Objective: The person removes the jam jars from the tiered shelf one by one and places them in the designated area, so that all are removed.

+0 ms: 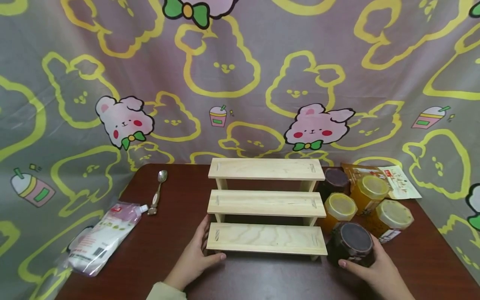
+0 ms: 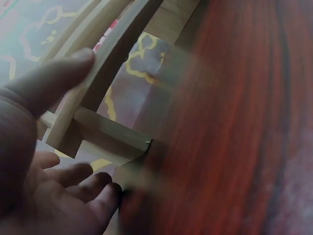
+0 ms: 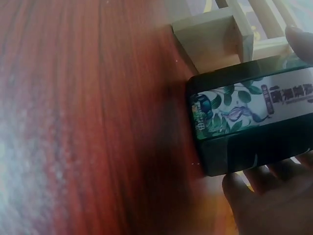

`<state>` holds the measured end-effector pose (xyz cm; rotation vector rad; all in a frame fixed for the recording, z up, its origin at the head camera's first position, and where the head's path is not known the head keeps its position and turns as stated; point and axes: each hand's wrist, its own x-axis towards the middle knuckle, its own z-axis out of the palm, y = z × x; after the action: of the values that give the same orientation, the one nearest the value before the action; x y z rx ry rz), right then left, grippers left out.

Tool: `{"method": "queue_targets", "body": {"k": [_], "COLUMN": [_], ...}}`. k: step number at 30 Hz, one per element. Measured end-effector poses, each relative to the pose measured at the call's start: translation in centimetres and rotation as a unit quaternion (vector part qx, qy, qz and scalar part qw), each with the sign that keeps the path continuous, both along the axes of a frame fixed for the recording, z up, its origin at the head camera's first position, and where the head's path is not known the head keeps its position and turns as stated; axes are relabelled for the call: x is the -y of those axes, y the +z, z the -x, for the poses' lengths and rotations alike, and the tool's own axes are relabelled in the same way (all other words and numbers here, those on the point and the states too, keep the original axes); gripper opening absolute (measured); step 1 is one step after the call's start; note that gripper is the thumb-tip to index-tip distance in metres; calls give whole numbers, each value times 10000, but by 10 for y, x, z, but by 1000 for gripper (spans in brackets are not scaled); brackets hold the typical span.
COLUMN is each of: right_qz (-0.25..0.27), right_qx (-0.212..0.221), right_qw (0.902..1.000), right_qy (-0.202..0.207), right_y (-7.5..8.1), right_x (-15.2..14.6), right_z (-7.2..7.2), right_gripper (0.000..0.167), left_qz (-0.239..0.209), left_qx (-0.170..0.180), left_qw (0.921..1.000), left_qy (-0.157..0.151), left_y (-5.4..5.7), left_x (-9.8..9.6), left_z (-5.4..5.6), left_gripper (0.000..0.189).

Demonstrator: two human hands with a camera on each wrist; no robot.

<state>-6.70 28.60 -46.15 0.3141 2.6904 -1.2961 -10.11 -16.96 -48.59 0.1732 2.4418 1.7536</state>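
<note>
A three-step wooden rack (image 1: 266,239) of pale boards stands mid-table. My left hand (image 1: 195,254) is at the left end of its lowest board, thumb by the front edge and fingers beside the end. In the left wrist view, the fingers (image 2: 95,188) lie relaxed and spread below the board. My right hand (image 1: 382,271) holds a dark, flat-sided jar (image 1: 356,239) by the rack's right end, with the thumb at its front. The right wrist view shows the jar's label (image 3: 244,105), printed with leaves and purple shapes. Whether the jar touches the table is hard to tell.
Behind the held jar stand amber jars (image 1: 340,207) and another dark jar (image 1: 336,180). Flat packets (image 1: 401,181) lie at the back right. A spouted pouch (image 1: 105,237) and a spoon (image 1: 158,189) are on the left. A patterned curtain (image 1: 247,100) encloses the table.
</note>
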Motion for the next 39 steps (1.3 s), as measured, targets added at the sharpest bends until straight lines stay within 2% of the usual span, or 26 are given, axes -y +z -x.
{"method": "queue_targets", "body": {"k": [4,10,13,18,23,28,32,36,39], "right_qz": [-15,-115,-200,-309,-411,-470,-385,-322,-271], "right_qx": [-86,-222,-328,-604,-584,-713,-819,-859,-1137], "right_qw": [9999,9993,9988,9974,9974,9963,9959,9957,9931], "right_qy": [105,274,302,261,110,-20,-71,-133,-82], "right_y": [-3,-7,-7,-8,-8,-3,6,17,25], "right_x": [-1,-5,-5,-3,-2,-2,0,3,7], "right_z": [1,2,3,2,0,-5,-8,-10,-12], "right_gripper": [106,100,98,95,96,90,86,84,79], "left_qz": [406,61,-14,15,-340,-437,-303,-486,-663], "left_qx": [-107,-146,-176,-286,-229,-310,-399,-307,-224], "left_qw": [9991,9997,9998,9996,9991,9982,9984,9981,9974], "left_qy": [-45,-166,-130,21,-90,-280,-254,-214,-176], "left_y": [-3,-8,-10,-13,-16,-18,-17,-16,-16], "left_x": [-1,-3,-3,-2,-3,-2,-3,-2,-1], "left_z": [4,6,6,6,7,6,5,4,4], "left_gripper": [117,105,101,98,98,98,96,93,93]}}
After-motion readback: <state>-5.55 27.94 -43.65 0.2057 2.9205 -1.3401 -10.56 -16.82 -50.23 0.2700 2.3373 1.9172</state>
